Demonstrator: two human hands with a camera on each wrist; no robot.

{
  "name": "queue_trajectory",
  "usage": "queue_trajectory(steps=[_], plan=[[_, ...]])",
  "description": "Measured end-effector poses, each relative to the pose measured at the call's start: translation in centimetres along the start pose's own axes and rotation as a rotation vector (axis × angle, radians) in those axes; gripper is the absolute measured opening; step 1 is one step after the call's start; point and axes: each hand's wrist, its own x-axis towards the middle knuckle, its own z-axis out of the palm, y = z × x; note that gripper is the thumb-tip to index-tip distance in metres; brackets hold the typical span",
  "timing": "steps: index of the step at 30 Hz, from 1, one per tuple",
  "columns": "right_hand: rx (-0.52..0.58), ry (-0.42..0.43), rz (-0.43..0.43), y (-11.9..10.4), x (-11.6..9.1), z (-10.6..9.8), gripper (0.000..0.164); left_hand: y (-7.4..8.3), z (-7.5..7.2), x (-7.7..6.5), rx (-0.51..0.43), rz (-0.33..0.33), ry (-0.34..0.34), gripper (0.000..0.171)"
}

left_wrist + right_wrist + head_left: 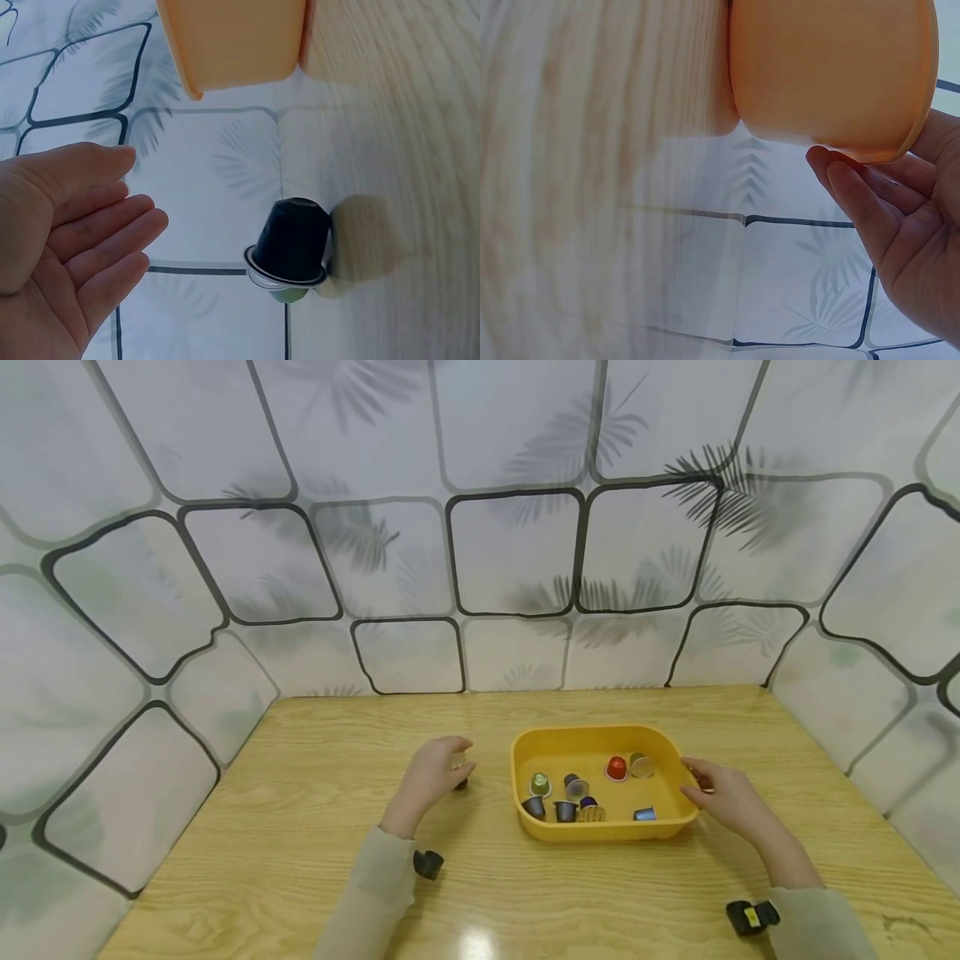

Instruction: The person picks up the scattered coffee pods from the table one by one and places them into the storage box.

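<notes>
On the table, my left hand (433,777) hovers with fingers relaxed and spread, holding nothing. Close to its fingertips a black coffee capsule (291,241) stands on its wide rim, apart from the hand. Part of a green capsule (289,295) peeks out behind it. In the head view that hand mostly hides them. A yellow plastic basket (600,832) stands to the right, and my right hand (723,789) grips its right end by the rim. Inside lie several coffee capsules, among them a red one (617,767), a green one (540,783) and a blue one (644,814).
The wooden table (300,860) ends at a patterned wall covering (517,552) at the back and on both sides. A black wrist camera (428,864) sits on the left wrist, another black camera (750,917) on the right.
</notes>
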Motion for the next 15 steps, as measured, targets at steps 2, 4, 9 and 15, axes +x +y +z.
queue_trajectory(steps=[2,4,9,15], plan=[[0.001,0.003,-0.005,0.1,0.0,0.0,0.043,-0.2,0.1,0.0,-0.002,-0.014,-0.009,0.031],[0.002,0.005,-0.009,0.2,0.0,0.0,0.043,-0.4,0.2,0.0,-0.008,-0.030,-0.020,0.032],[0.007,0.008,-0.012,0.4,0.1,0.1,0.042,-0.9,0.5,0.1,-0.014,-0.046,-0.032,0.031],[0.007,0.005,-0.011,0.3,0.1,0.0,0.043,-1.3,0.7,0.1,-0.015,-0.042,-0.037,0.029]])
